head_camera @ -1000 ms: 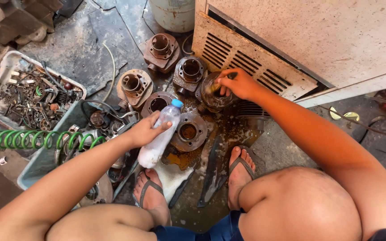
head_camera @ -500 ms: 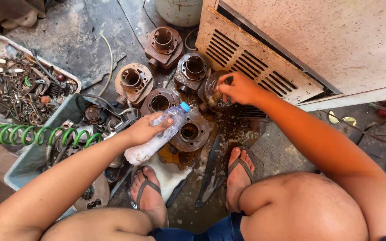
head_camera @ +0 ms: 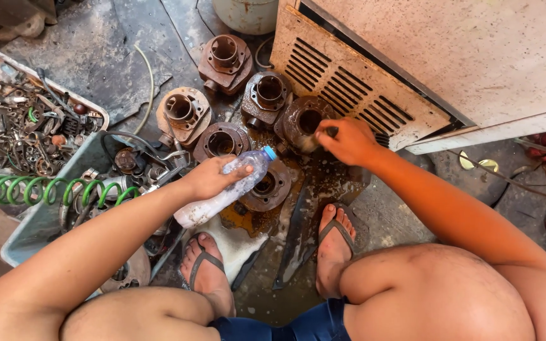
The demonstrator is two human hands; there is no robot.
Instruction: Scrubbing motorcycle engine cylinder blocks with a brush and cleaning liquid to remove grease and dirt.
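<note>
My left hand [head_camera: 211, 179] grips a clear plastic bottle [head_camera: 225, 188] with a blue cap, tilted so the cap points toward a rusty engine cylinder [head_camera: 270, 188] on the floor. My right hand [head_camera: 347, 140] is closed on a small brush [head_camera: 323, 134] whose pale bristles press at the bore of another rusty cylinder [head_camera: 301, 120]. Several more rusty cylinders [head_camera: 225, 60] lie around them on the wet, greasy ground. My feet in flip-flops [head_camera: 334, 235] rest just below the parts.
A grey bin [head_camera: 30, 237] of metal parts with a green coiled hose [head_camera: 45, 191] stands at the left, beside a tray of small scrap hardware [head_camera: 17, 126]. A vented beige metal cabinet [head_camera: 450, 69] fills the upper right. A white drum [head_camera: 248, 14] stands at the top.
The bottle has tipped down further, its cap now closer to the cylinder below. My right hand has stayed at the cylinder's bore with only a small shift.
</note>
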